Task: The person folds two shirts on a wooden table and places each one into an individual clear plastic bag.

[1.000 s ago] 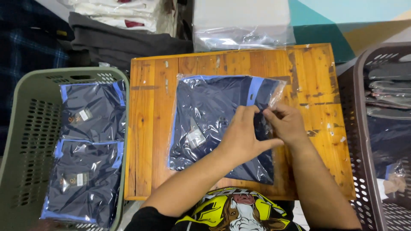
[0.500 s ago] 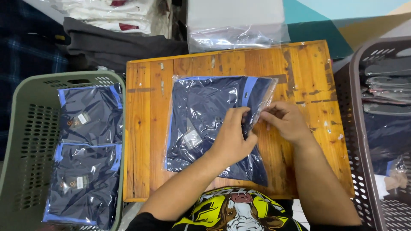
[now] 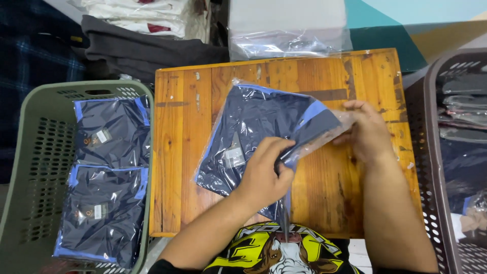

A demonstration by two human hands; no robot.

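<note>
- On the wooden surface, the left hand pinches the lower right edge of the bagged shirt, fingers curled over the plastic.
- Right of the shirt, the right hand grips the loose bag flap at the upper right corner, fingers closed on it.
- The shirt lies tilted, long axis running from lower left to upper right, between both hands; the left hand sits nearer its middle.
- Left of the shirt, a green basket holds two more bagged shirts.
- Right of it stands a brown basket of folded clothes.
</note>
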